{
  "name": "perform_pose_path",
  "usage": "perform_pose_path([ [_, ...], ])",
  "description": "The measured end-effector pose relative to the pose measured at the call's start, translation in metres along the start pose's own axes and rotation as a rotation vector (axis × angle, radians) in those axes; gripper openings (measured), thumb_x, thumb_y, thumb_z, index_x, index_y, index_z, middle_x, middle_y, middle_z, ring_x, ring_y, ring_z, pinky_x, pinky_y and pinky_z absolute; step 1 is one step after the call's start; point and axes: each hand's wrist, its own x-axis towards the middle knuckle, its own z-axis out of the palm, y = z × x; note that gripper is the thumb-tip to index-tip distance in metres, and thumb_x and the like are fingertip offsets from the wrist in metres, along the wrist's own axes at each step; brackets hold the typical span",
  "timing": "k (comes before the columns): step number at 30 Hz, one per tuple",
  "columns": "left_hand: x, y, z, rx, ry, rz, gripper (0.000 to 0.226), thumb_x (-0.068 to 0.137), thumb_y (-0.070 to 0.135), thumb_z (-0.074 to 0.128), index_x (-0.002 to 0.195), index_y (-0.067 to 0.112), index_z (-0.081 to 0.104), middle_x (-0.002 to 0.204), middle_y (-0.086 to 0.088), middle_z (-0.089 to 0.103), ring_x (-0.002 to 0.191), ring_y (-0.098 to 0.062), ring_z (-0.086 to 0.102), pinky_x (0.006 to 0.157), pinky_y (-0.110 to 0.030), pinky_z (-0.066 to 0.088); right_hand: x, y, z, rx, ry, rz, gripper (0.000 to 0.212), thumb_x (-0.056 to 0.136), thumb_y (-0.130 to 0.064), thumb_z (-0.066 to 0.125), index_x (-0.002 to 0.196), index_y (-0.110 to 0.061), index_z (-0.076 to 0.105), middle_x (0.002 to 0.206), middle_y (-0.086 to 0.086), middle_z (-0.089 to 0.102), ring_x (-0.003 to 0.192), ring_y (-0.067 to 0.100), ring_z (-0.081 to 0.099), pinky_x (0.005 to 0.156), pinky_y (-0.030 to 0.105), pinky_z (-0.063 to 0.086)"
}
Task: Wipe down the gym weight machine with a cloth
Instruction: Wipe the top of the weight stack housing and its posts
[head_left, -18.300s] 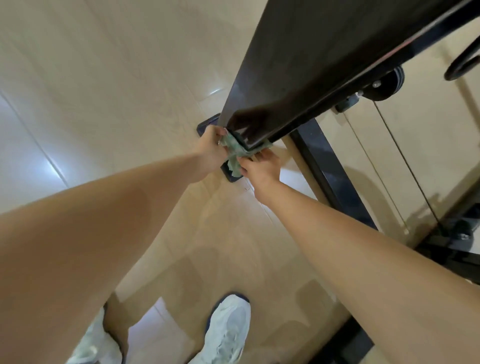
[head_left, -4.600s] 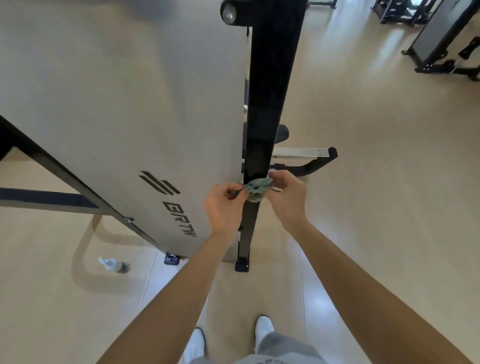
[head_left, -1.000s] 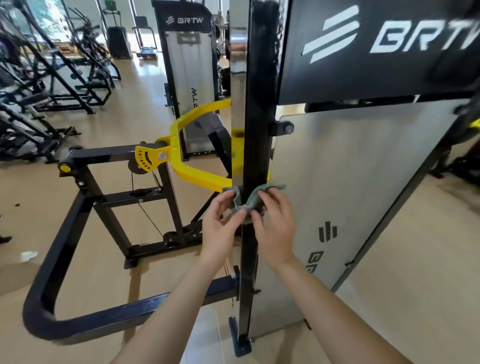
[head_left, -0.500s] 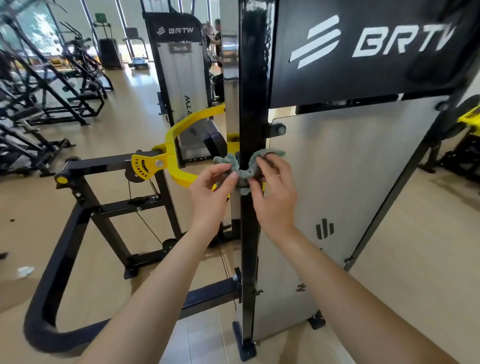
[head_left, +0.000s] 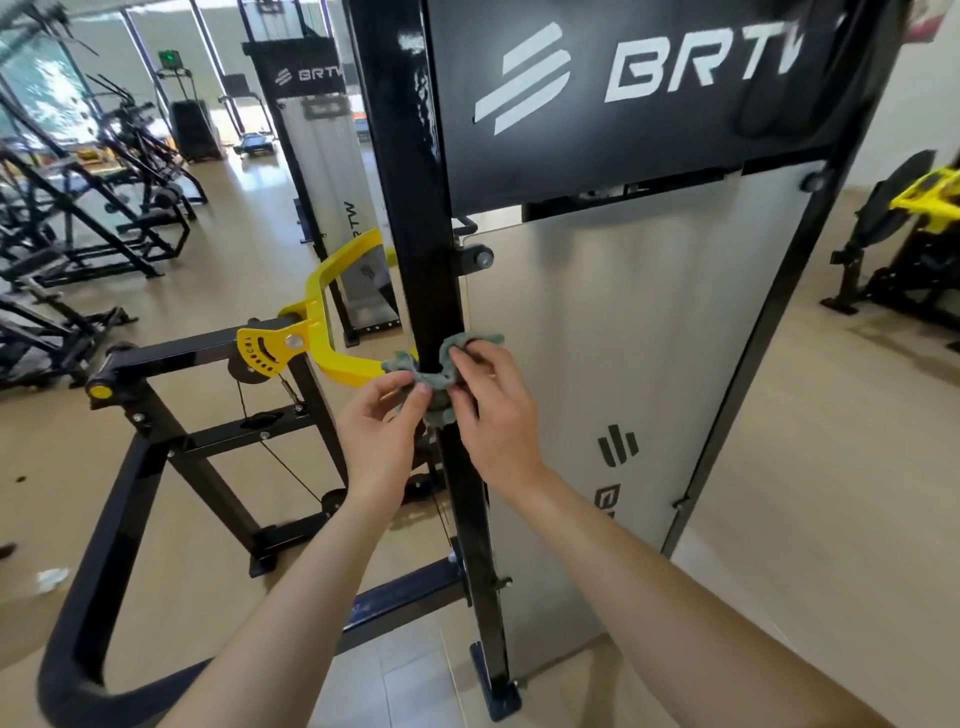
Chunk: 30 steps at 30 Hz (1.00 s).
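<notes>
Higher up the black post (head_left: 410, 208) than a second ago, my hands now work level with the yellow arm (head_left: 322, 296) on the post's left. My left fingers (head_left: 415, 397) are curled, pinching one end of the cloth (head_left: 434, 378) just left of the post. My right fingers (head_left: 462, 358) pinch the other end just right of it, so neither the left hand (head_left: 382, 431) nor the right hand (head_left: 496, 415) is free. Between them the cloth crosses the post's near face, its long axis running side to side. Whether it wraps behind, I cannot tell. The post runs upright, square to the cloth, so I judge the next stroke goes along it, up or down. Both hands sit equally close. The grey panel (head_left: 623, 364) stands to the post's right, apart from the cloth.
</notes>
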Motion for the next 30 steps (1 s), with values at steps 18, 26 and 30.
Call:
perform_pose_path([
  [18, 0.018, 0.094, 0.020, -0.098, 0.167, 0.092, 0.024, 0.093, 0.014, 0.071, 0.117, 0.010, 0.074, 0.107, -0.002, 0.076, 0.102, -0.014, 0.072, 0.088, -0.029, 0.059, 0.097, -0.005, -0.025, -0.136, -0.053, -0.555, 0.040, 0.094, -0.005, 0.067, 0.132, 0.006, 0.059, 0.127, 0.023, 0.063, 0.114, 0.032, 0.059, 0.097, 0.038, 0.055],
  [26, 0.039, 0.130, 0.027, -0.069, 0.172, 0.128, 0.030, 0.093, 0.011, 0.071, 0.123, 0.013, 0.071, 0.114, -0.001, 0.075, 0.110, -0.017, 0.070, 0.097, -0.039, 0.057, 0.152, -0.027, -0.039, -0.054, 0.041, -0.560, 0.037, 0.097, -0.006, 0.053, 0.129, 0.008, 0.061, 0.127, 0.024, 0.062, 0.111, 0.033, 0.057, 0.091, 0.042, 0.057],
  [30, 0.047, 0.149, 0.037, -0.078, 0.238, 0.162, 0.024, 0.093, 0.013, 0.072, 0.116, 0.016, 0.074, 0.108, 0.000, 0.077, 0.106, -0.018, 0.071, 0.098, -0.046, 0.057, 0.178, -0.037, -0.048, -0.043, 0.068, -0.577, 0.037, 0.093, 0.000, 0.063, 0.129, 0.008, 0.061, 0.129, 0.024, 0.062, 0.112, 0.034, 0.059, 0.094, 0.043, 0.055],
])
